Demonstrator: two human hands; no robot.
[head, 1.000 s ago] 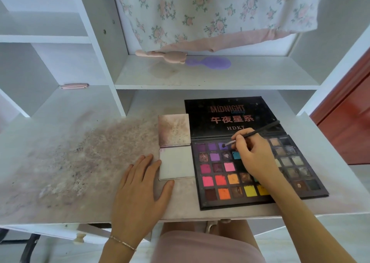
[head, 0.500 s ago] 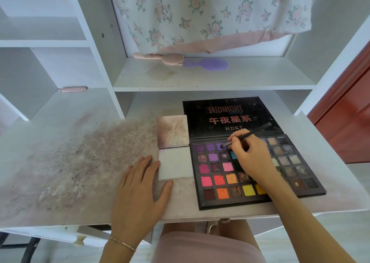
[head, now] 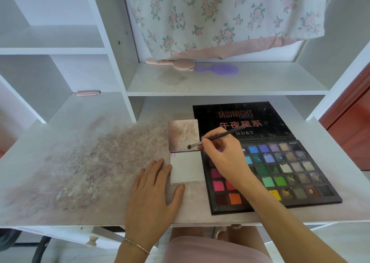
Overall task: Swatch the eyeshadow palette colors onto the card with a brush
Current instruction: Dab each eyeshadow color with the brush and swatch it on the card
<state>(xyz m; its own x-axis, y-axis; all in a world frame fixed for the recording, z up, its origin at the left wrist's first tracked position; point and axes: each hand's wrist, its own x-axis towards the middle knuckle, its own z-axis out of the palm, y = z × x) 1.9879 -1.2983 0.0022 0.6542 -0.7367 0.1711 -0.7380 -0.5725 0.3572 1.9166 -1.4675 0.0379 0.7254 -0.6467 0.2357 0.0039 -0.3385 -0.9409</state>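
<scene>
An open black eyeshadow palette [head: 284,174] with many coloured pans lies on the desk at the right, its lid flat behind it. Left of it lies a folded card: the upper panel [head: 183,134] is stained pinkish-brown, the lower panel [head: 186,169] is mostly white. My right hand [head: 222,156] pinches a thin dark brush [head: 218,136], whose tip is at the lower edge of the stained panel. My left hand [head: 152,200] rests flat on the desk, fingers straight, fingertips touching the white panel's left edge.
The desk top [head: 84,162] is smeared with pinkish powder at the left. A pink brush [head: 172,62] and a purple one [head: 218,70] lie on the shelf above, under a hanging floral cloth [head: 220,16]. A small pink item [head: 86,93] lies at the back left.
My right hand has carried the brush left, from the purple pans of the palette to the card's stained panel. The left hand has stayed put.
</scene>
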